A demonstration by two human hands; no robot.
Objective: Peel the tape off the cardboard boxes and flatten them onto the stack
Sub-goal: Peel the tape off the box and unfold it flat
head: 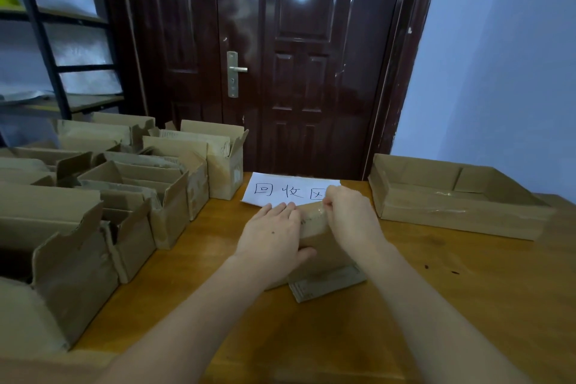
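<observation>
The box (314, 246) sits just in front of the paper sign (280, 190). The left hand (271, 237) presses flat on its left side; the right hand (349, 215) pinches tape (316, 207) at the far edge, nearer the sign.

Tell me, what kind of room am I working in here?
Probably a small storeroom or packing room: opened cardboard boxes crowd a wooden table, a metal shelving rack stands behind, and a handwritten paper sign lies by the door.
</observation>
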